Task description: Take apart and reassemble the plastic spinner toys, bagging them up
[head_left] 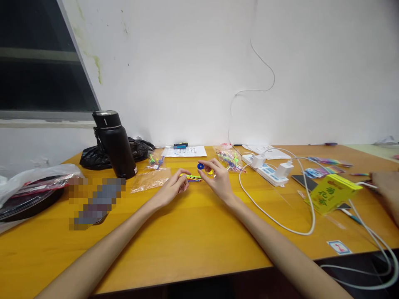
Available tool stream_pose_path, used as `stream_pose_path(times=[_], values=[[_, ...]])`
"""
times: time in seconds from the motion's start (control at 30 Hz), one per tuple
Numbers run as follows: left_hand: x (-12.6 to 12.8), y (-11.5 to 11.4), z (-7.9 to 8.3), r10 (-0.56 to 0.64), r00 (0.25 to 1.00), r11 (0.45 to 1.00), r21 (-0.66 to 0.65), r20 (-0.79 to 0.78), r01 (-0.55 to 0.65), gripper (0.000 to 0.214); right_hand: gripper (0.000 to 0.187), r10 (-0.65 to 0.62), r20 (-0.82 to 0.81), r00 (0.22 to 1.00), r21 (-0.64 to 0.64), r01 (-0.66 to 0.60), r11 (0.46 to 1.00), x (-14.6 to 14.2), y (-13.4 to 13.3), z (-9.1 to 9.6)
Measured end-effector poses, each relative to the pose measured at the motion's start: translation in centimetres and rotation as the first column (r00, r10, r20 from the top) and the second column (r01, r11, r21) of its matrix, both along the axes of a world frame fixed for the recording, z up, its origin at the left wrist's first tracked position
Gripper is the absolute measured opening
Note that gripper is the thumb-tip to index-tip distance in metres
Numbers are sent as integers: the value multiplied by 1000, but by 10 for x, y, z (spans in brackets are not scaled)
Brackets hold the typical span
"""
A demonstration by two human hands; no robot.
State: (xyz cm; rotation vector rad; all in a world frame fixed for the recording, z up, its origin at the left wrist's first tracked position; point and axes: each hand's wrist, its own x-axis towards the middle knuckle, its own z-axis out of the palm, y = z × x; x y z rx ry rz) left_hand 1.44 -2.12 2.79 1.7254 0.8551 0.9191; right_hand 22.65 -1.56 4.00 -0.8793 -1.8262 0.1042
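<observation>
Between the thumb and forefinger of my right hand point(220, 182) is a small round blue plastic disc point(200, 166), lifted a little above the table. My left hand point(173, 185) has its fingers curled in beside a small bunch of thin coloured plastic sticks point(193, 179), yellow, green, red and blue. Its fingertips meet the near end of the bunch, and whether they grip a stick is hidden. Behind the right fingers, small yellow pieces point(211, 172) show partly. A flat clear plastic bag point(151, 180) lies left of my left hand.
Bags of coloured parts point(156, 160) point(230, 159), a screwdriver point(180, 145) and a printed sheet point(190, 152) lie toward the wall. A black flask point(114, 145) stands left. At right are a power strip point(271, 174), looping white cables point(282, 227) and a yellow box point(333, 193).
</observation>
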Motion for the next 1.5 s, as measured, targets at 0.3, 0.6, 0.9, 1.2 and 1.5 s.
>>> stream_pose_path(times=[0.3, 0.6, 0.9, 1.2, 1.5], values=[[-1, -2, 3, 34, 998, 995, 93, -59, -28, 36, 29, -197, 102, 975, -47, 203, 978, 32, 3, 15], [-5, -11, 10, 79, 939, 939, 341, -334, 43, 34, 17, -314, 539, 781, -271, 514, 814, 113, -16, -15], [-7, -6, 1, 97, 891, 890, 439, -444, 122, 31, 19, -351, 535, 768, -184, 512, 839, 94, -12, -3], [-9, -1, -5, 61, 885, 888, 430, -462, 164, 27, 14, -39, 686, 727, -269, 303, 914, -9, -17, 2], [-5, 2, -10, 96, 881, 895, 427, -464, 127, 26, 10, -71, 570, 818, -281, 275, 919, -14, -15, -16]])
